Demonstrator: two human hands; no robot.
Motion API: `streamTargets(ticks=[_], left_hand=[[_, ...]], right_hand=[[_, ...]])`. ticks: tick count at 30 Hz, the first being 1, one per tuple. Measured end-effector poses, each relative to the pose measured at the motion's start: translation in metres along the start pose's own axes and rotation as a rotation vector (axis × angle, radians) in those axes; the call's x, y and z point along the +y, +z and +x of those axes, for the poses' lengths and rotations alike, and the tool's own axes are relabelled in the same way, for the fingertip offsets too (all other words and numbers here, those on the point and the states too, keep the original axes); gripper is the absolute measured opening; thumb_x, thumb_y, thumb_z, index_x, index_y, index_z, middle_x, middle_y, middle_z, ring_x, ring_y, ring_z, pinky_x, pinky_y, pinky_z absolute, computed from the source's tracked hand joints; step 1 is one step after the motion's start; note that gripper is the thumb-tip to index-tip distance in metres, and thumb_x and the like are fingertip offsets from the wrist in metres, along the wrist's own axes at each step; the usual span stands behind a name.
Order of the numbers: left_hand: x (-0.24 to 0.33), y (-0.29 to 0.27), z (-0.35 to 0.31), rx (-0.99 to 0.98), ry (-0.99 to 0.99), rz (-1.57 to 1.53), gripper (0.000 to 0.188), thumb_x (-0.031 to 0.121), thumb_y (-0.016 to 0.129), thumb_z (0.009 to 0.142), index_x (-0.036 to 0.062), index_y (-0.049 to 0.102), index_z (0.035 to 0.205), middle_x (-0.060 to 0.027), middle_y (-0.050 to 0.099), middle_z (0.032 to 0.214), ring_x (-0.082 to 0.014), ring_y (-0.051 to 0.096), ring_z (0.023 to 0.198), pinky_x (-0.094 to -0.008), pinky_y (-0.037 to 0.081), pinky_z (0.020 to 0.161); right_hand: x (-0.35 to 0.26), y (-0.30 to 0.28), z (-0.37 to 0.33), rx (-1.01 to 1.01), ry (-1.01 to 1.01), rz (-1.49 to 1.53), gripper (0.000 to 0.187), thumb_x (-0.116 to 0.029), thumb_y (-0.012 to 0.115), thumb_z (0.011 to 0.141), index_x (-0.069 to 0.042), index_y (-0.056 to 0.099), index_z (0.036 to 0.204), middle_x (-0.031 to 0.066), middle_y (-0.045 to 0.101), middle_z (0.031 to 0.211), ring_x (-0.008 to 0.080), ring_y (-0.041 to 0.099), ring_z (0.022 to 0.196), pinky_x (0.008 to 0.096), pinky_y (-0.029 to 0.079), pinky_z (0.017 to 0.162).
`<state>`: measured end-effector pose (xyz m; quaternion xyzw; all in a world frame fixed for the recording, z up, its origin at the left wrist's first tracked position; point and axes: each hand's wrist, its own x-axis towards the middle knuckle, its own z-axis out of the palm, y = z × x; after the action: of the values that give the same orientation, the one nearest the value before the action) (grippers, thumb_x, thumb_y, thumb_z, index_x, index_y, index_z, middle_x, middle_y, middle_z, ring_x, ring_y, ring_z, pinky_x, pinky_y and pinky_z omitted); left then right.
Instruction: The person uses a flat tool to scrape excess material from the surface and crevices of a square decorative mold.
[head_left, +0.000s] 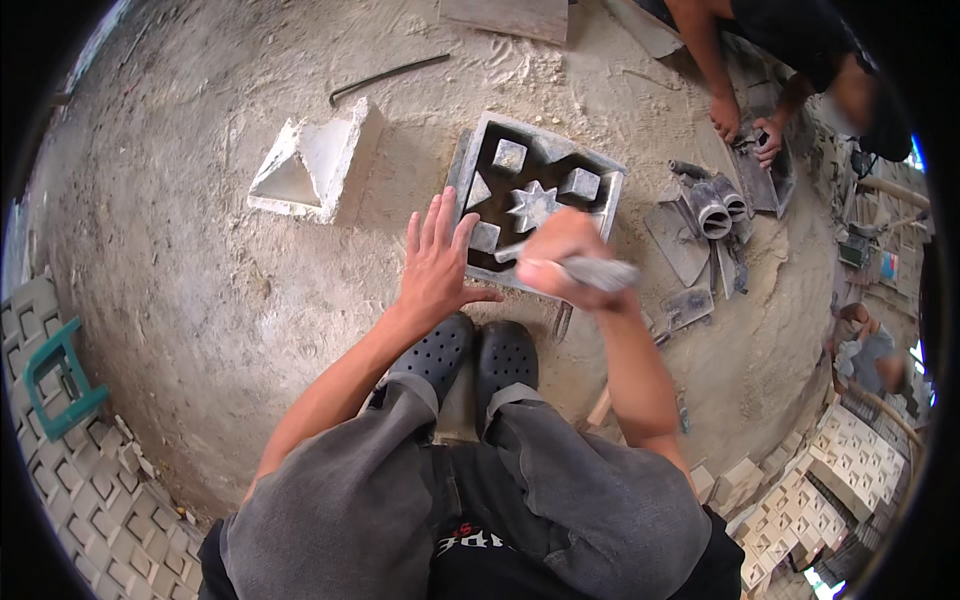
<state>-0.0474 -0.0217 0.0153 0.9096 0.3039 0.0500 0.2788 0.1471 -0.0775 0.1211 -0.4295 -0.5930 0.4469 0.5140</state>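
– Black shirt (455, 570), grey trousers (330, 500) foremost; then dark clogs (508, 358).
– And the mould (555, 141)?
– Lies on dusty ground (200, 300), just past the clogs; holds a star-shaped block (535, 206).
– Left hand (433, 268)?
– Spread wide at the mould's left edge.
– Right hand (568, 245)?
– Grips a blurred, brush-like tool (602, 273) above the near edge.

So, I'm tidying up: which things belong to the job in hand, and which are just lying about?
Seemingly in the job:
grey mould beside the left hand
blurred tool in the right hand

Seemingly lying about:
bent rod
hollowed white block
green stool-like piece
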Motion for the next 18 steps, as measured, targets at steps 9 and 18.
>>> streamTargets(ticks=[9,18], left_hand=[[0.0,-0.002,0.001,0.008,0.004,-0.007,0.112,0.057,0.087,0.05,0.0044,0.041,0.138,-0.025,0.017,0.156,-0.0419,0.019,0.144,-0.0577,0.019,0.115],[-0.002,-0.002,0.001,0.002,0.003,0.002,0.112,0.057,0.087,0.051,0.0054,0.041,0.138,-0.0252,0.016,0.156,-0.0424,0.019,0.144,-0.0574,0.019,0.115]], right_hand=[[-0.027,-0.007,-0.013,0.188,0.008,0.056,0.034,-0.007,0.059,0.08,-0.001,0.04,0.052,0.0054,0.033,0.047,0.0189,0.034,0.037,0.0349,0.026,0.04],[-0.01,-0.003,-0.024,0.426,0.05,-0.051,0.037,-0.011,0.057,0.084,0.001,0.041,0.053,0.0067,0.033,0.047,0.0176,0.032,0.037,0.0357,0.024,0.041]])
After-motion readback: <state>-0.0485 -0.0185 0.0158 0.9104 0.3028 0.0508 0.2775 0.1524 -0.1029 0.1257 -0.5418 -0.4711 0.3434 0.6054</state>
